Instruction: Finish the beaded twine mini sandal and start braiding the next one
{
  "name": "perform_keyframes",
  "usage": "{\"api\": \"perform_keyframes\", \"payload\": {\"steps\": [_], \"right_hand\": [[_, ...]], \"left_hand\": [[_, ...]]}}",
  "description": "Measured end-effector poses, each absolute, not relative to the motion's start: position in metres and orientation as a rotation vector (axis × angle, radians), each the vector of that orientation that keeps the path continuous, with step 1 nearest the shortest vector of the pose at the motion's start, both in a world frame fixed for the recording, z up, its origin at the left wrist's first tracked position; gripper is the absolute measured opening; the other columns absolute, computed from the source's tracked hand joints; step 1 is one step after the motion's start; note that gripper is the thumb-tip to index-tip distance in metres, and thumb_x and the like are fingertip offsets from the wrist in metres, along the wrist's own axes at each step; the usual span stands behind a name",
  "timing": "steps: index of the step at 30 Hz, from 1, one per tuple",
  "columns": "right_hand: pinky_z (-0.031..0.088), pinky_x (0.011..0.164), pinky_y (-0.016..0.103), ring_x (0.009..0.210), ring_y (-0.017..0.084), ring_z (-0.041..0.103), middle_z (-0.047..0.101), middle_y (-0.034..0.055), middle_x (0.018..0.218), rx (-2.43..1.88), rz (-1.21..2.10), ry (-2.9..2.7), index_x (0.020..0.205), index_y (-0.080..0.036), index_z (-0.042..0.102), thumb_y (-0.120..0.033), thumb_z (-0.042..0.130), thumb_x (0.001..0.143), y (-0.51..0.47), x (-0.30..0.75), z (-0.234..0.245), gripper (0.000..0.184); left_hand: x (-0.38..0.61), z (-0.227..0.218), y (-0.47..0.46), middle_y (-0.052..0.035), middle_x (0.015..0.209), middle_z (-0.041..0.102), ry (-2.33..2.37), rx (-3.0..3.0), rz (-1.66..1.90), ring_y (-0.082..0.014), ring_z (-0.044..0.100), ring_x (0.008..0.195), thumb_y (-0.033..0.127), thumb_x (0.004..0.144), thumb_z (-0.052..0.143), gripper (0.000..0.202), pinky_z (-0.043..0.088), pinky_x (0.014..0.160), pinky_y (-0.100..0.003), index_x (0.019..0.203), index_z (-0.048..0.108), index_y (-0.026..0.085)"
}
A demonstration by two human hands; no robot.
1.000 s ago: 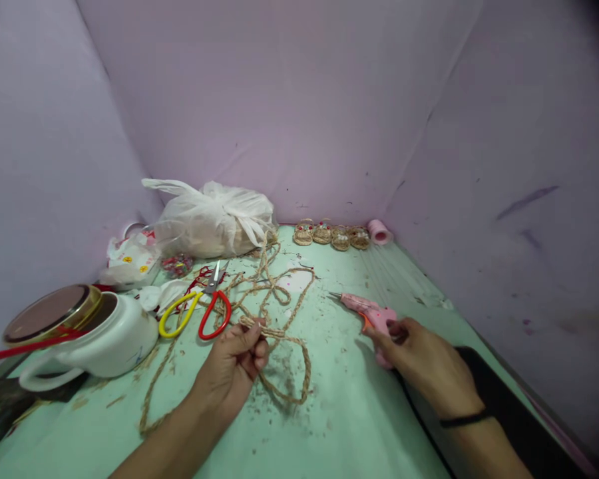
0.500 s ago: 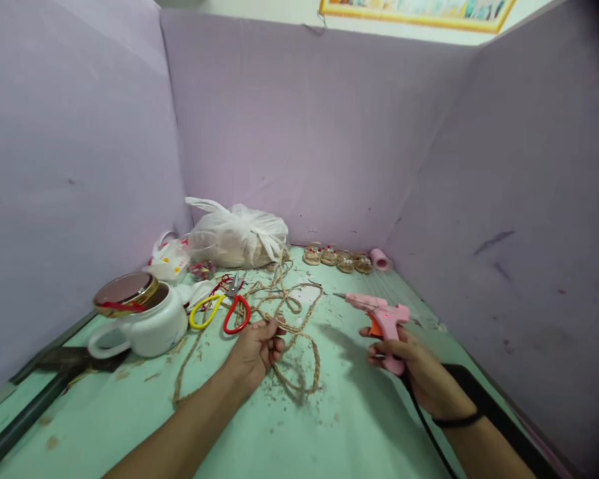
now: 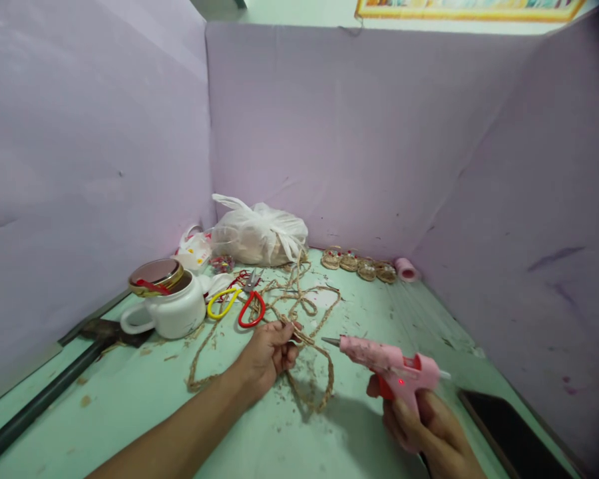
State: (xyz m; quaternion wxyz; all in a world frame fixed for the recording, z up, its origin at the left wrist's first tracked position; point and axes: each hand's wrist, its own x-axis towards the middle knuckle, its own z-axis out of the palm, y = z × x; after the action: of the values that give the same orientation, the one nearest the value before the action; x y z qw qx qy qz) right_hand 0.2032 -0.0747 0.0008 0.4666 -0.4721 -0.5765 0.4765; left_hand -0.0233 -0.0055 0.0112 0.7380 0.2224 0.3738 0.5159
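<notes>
My left hand (image 3: 269,352) rests on the green table (image 3: 279,439), its fingers pinched on a braided jute rope (image 3: 312,386) that loops across the middle. My right hand (image 3: 424,426) grips the handle of a pink glue gun (image 3: 389,362), lifted off the table. Its metal nozzle points left toward the rope end at my left fingers, a short gap away. A small red light glows on the gun's body.
Yellow-and-red scissors (image 3: 237,305) lie behind the rope. A white pot with a gold lid (image 3: 167,303) stands at left, a knotted plastic bag (image 3: 259,236) behind it. Several small woven pieces (image 3: 359,265) and a pink spool (image 3: 406,269) line the back wall. A black phone (image 3: 509,432) lies at right.
My right hand has picked the glue gun up off the table and carried it nearer, nozzle toward my left hand. The view has tilted up and shifted. My left hand keeps its pinch on the rope.
</notes>
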Motion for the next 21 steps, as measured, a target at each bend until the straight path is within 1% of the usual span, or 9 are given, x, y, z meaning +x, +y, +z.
{"api": "perform_keyframes", "payload": {"steps": [2, 4, 6, 10, 14, 16, 19, 21], "right_hand": [[0.035, 0.046, 0.025, 0.051, 0.013, 0.040, 0.050, 0.0000, 0.061, -1.252, 1.074, -1.413, 0.089, -0.020, 0.061, -0.047, 0.054, 0.078, -0.078, 0.201, 0.003, 0.030], [0.039, 0.051, 0.027, 0.058, 0.016, 0.044, 0.056, 0.0025, 0.071, -1.328, 0.970, -1.426, 0.094, -0.023, 0.062, -0.047, 0.056, 0.077, -0.081, 0.199, 0.004, 0.030], [0.041, 0.055, 0.028, 0.062, 0.018, 0.048, 0.059, 0.0029, 0.076, -1.352, 0.917, -1.475, 0.094, -0.025, 0.062, -0.047, 0.056, 0.077, -0.082, 0.199, 0.005, 0.029], [0.043, 0.057, 0.027, 0.064, 0.018, 0.051, 0.061, 0.0017, 0.074, -1.344, 0.882, -1.561, 0.093, -0.026, 0.062, -0.045, 0.053, 0.079, -0.081, 0.199, 0.004, 0.025], [0.045, 0.059, 0.027, 0.066, 0.018, 0.053, 0.063, 0.0020, 0.080, -1.328, 0.818, -1.595, 0.093, -0.026, 0.062, -0.043, 0.053, 0.079, -0.079, 0.201, 0.001, 0.024], [0.045, 0.056, 0.025, 0.064, 0.017, 0.054, 0.063, 0.0022, 0.080, -1.322, 0.803, -1.628, 0.094, -0.026, 0.061, -0.042, 0.052, 0.080, -0.077, 0.204, -0.002, 0.023], [0.045, 0.050, 0.024, 0.058, 0.016, 0.053, 0.062, 0.0020, 0.075, -1.288, 0.785, -1.741, 0.098, -0.026, 0.060, -0.039, 0.052, 0.081, -0.074, 0.210, -0.006, 0.023], [0.046, 0.050, 0.024, 0.058, 0.016, 0.054, 0.062, 0.0020, 0.074, -1.273, 0.768, -1.790, 0.099, -0.026, 0.060, -0.037, 0.051, 0.082, -0.073, 0.212, -0.008, 0.022]], "left_hand": [[-0.024, 0.010, -0.006, 0.0027, 0.052, 0.051, 0.822, 0.496, 1.132, -0.0050, 0.043, 0.035, 0.014, 0.080, 0.052, 0.010, 0.029, 0.034, -0.015, 0.070, 0.054, 0.012], [-0.024, 0.009, -0.005, 0.0036, 0.052, 0.050, 0.826, 0.501, 1.141, -0.0049, 0.042, 0.035, 0.015, 0.079, 0.054, 0.008, 0.029, 0.034, -0.015, 0.072, 0.055, 0.012], [-0.024, 0.009, -0.005, 0.0041, 0.051, 0.050, 0.829, 0.506, 1.148, -0.0046, 0.041, 0.035, 0.015, 0.079, 0.054, 0.006, 0.030, 0.035, -0.016, 0.075, 0.056, 0.012], [-0.023, 0.009, -0.004, 0.0031, 0.052, 0.051, 0.827, 0.525, 1.142, -0.0048, 0.042, 0.035, 0.015, 0.078, 0.055, 0.006, 0.029, 0.035, -0.016, 0.074, 0.057, 0.011], [-0.023, 0.008, -0.005, 0.0034, 0.052, 0.050, 0.818, 0.536, 1.132, -0.0051, 0.041, 0.035, 0.016, 0.076, 0.058, 0.005, 0.029, 0.035, -0.017, 0.074, 0.057, 0.011], [-0.023, 0.007, -0.005, 0.0036, 0.052, 0.050, 0.814, 0.539, 1.130, -0.0051, 0.041, 0.035, 0.017, 0.075, 0.059, 0.006, 0.029, 0.035, -0.017, 0.075, 0.057, 0.011], [-0.024, 0.007, -0.005, 0.0039, 0.051, 0.050, 0.813, 0.542, 1.127, -0.0053, 0.041, 0.036, 0.017, 0.074, 0.060, 0.007, 0.029, 0.035, -0.017, 0.075, 0.057, 0.012], [-0.024, 0.007, -0.005, 0.0039, 0.051, 0.049, 0.813, 0.545, 1.126, -0.0053, 0.041, 0.036, 0.018, 0.074, 0.060, 0.007, 0.029, 0.036, -0.017, 0.075, 0.056, 0.012]]}}
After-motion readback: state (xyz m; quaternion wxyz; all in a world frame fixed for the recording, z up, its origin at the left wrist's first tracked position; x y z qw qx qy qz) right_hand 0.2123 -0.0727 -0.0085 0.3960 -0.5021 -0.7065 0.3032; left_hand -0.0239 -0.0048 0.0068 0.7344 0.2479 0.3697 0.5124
